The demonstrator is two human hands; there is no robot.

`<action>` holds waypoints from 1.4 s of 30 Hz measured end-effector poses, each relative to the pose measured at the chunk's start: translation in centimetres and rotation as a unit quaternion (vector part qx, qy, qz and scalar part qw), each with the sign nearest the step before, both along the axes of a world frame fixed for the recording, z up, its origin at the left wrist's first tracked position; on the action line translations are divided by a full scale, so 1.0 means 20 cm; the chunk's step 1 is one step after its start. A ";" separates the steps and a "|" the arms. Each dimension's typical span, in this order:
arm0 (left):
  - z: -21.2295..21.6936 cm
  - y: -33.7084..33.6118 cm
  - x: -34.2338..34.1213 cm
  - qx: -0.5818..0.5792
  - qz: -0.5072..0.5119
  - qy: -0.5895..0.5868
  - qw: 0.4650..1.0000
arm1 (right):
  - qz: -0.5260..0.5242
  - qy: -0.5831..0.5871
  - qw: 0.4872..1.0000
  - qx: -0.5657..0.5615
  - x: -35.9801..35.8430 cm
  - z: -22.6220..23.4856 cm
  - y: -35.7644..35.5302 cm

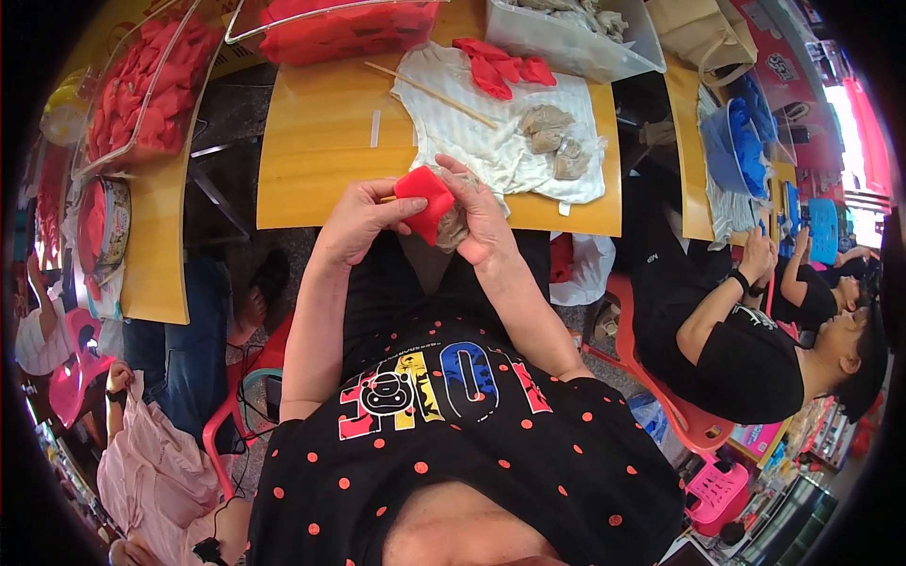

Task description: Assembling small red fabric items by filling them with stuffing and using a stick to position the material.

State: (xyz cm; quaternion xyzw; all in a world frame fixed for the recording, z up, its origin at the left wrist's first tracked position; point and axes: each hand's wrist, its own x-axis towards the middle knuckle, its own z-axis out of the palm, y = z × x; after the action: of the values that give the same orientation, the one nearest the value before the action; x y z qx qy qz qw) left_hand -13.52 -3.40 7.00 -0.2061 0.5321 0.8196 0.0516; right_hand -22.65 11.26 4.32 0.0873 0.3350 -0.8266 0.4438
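Note:
Just off the near edge of the table, my left hand (pixel 360 219) pinches a smooth red pouch-like piece (pixel 427 200) between thumb and fingers. My right hand (pixel 488 229) closes round a crumpled grey-brown piece (pixel 454 226), thin and wrinkled, pressed against the red one. Where the two pieces meet is partly hidden by my fingers. Beyond my hands lies a rumpled white cloth (pixel 472 132). On it rest a thin wooden stick (pixel 429 94), several red pieces (pixel 505 68) and several grey-brown crumpled lumps (pixel 547 129).
A narrow pale strip (pixel 376 128) lies on the yellow table (pixel 311 141). Behind are a wire-rimmed bin of red pieces (pixel 344 33) and a clear plastic tub (pixel 576 52). Another red-filled basket (pixel 151 80) stands left. A seated person (pixel 746 349) works on the right, near a blue basket (pixel 736 151).

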 end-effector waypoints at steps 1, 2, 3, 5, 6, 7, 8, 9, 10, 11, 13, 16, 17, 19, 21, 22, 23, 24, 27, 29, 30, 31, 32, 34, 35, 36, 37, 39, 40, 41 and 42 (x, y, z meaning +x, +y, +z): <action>-0.01 0.01 -0.01 0.007 0.010 0.004 1.000 | -0.004 -0.010 1.000 0.003 0.00 0.00 0.00; -0.02 0.01 -0.01 0.007 0.008 0.004 1.000 | -0.006 -0.010 1.000 0.003 0.00 -0.02 0.01; -0.03 0.02 -0.02 -0.016 -0.003 0.007 1.000 | -0.001 -0.019 1.000 0.011 0.00 -0.05 0.02; -0.03 0.02 -0.01 -0.041 -0.014 0.008 0.999 | 0.005 -0.029 0.999 0.017 0.00 -0.05 0.02; -0.02 0.02 0.00 -0.029 -0.009 0.012 0.999 | -0.009 -0.020 1.000 0.006 -0.01 -0.04 0.03; -0.01 0.02 0.01 -0.015 -0.006 0.016 1.000 | -0.025 -0.011 1.000 -0.004 -0.01 -0.03 0.03; 0.00 0.01 0.01 -0.016 -0.008 0.015 1.000 | -0.027 -0.012 1.000 -0.005 -0.02 -0.04 0.03; 0.01 0.00 0.01 -0.035 -0.028 0.023 0.999 | -0.028 -0.028 0.999 -0.015 -0.03 -0.05 0.03; 0.01 -0.01 0.02 -0.055 -0.047 0.032 0.997 | -0.028 -0.044 0.998 -0.025 -0.03 -0.07 0.03; 0.00 0.00 0.01 -0.055 -0.048 0.031 0.997 | -0.029 -0.045 0.998 -0.026 -0.03 -0.08 0.03; -0.05 0.01 0.01 -0.151 -0.062 0.076 0.984 | -0.020 -0.051 0.998 -0.020 -0.02 -0.10 0.02; -0.05 0.04 -0.01 -0.165 -0.045 0.096 0.980 | -0.050 -0.068 0.995 -0.052 -0.02 -0.06 0.03; -0.04 0.05 -0.01 -0.165 -0.048 0.096 0.980 | -0.053 -0.069 0.995 -0.052 -0.02 -0.07 0.03; 0.01 0.04 -0.03 -0.118 -0.037 0.059 0.991 | -0.082 -0.106 0.980 -0.145 -0.03 -0.10 0.04; 0.01 0.04 -0.04 -0.097 -0.032 0.056 0.993 | -0.080 -0.139 0.975 -0.156 -0.01 -0.09 0.04; 0.01 0.04 -0.05 -0.076 -0.026 0.052 0.995 | -0.077 -0.174 0.967 -0.167 0.00 -0.08 0.04; 0.01 0.04 -0.05 -0.077 -0.027 0.052 0.995 | -0.078 -0.174 0.967 -0.168 0.02 -0.09 0.04; 0.01 0.04 -0.05 -0.050 -0.013 0.048 0.998 | -0.048 -0.174 0.972 -0.152 0.04 -0.09 0.03; 0.01 0.05 -0.02 -0.015 -0.001 0.038 0.999 | -0.032 -0.169 0.973 -0.154 0.04 -0.15 0.04; 0.00 0.04 0.00 -0.008 -0.003 0.034 0.999 | -0.080 -0.151 0.972 -0.162 0.02 -0.16 0.04; 0.00 0.04 0.02 0.020 0.014 0.015 1.000 | -0.082 -0.152 0.971 -0.163 0.01 -0.17 0.04; 0.00 0.04 0.02 0.048 0.032 -0.004 0.998 | -0.066 -0.154 0.970 -0.177 0.00 -0.17 0.04; -0.01 0.03 0.03 0.048 0.031 -0.004 0.998 | -0.051 -0.155 0.968 -0.192 -0.01 -0.17 0.04; -0.04 0.00 0.03 0.075 0.103 -0.002 0.992 | -0.051 -0.165 0.966 -0.191 0.00 -0.12 0.04; -0.05 -0.01 0.04 0.069 0.109 0.006 0.992 | -0.036 -0.121 0.983 -0.133 0.00 -0.07 0.04; -0.05 -0.02 0.04 0.068 0.112 0.005 0.991 | -0.021 -0.077 0.994 -0.075 0.00 -0.05 0.03; -0.03 -0.03 0.03 0.048 0.101 -0.002 0.994 | -0.021 -0.078 0.994 -0.075 0.01 -0.05 0.03; 0.01 -0.02 0.00 0.027 0.090 -0.010 0.996 | -0.022 0.056 0.998 0.019 0.03 -0.04 0.02; 0.04 -0.01 -0.02 -0.018 0.073 -0.008 0.997 | -0.021 0.055 0.998 0.019 0.03 -0.04 0.02; 0.05 0.00 -0.03 -0.063 0.056 -0.006 0.996 | -0.006 0.054 0.998 0.014 0.04 -0.03 0.02; 0.05 0.00 -0.04 -0.063 0.057 -0.007 0.996 | 0.009 0.052 0.999 0.008 0.04 -0.03 0.03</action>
State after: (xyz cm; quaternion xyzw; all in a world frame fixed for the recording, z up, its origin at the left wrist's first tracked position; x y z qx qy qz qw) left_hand -14.39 -3.46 7.96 -0.2442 0.5699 0.7845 -0.0047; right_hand -21.82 11.78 3.76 0.0453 0.3653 -0.8232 0.4323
